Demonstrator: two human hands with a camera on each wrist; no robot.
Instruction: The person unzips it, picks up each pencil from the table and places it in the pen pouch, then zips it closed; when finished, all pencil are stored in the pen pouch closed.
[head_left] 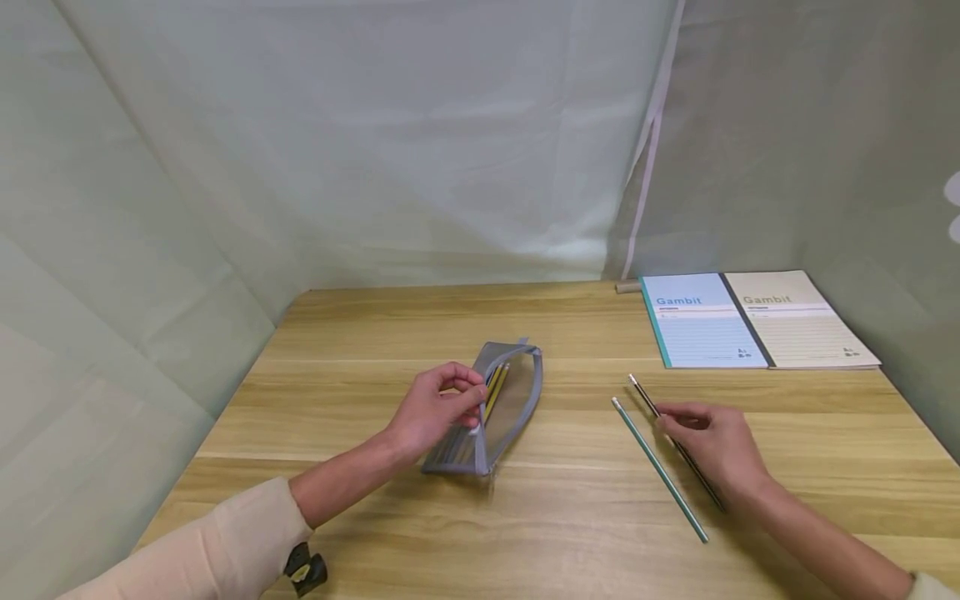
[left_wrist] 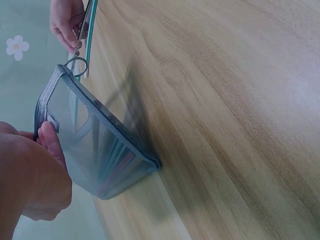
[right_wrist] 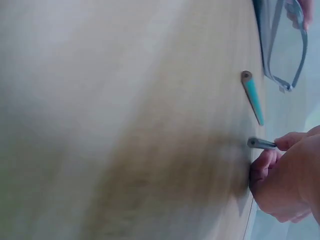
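A grey mesh pencil case stands with its mouth open near the middle of the wooden table. My left hand pinches its rim between thumb and fingers. Inside it are yellow pencils, and in the left wrist view more pencils show through the mesh. To the right, my right hand pinches a black pencil by its middle. A green pencil lies on the table just left of the black one, apart from my fingers. The right wrist view shows the ends of both pencils.
Two notebooks, one blue and one cream, lie side by side at the back right of the table. A small brown roll is by the blue one. Pale cloth walls stand behind and beside the table.
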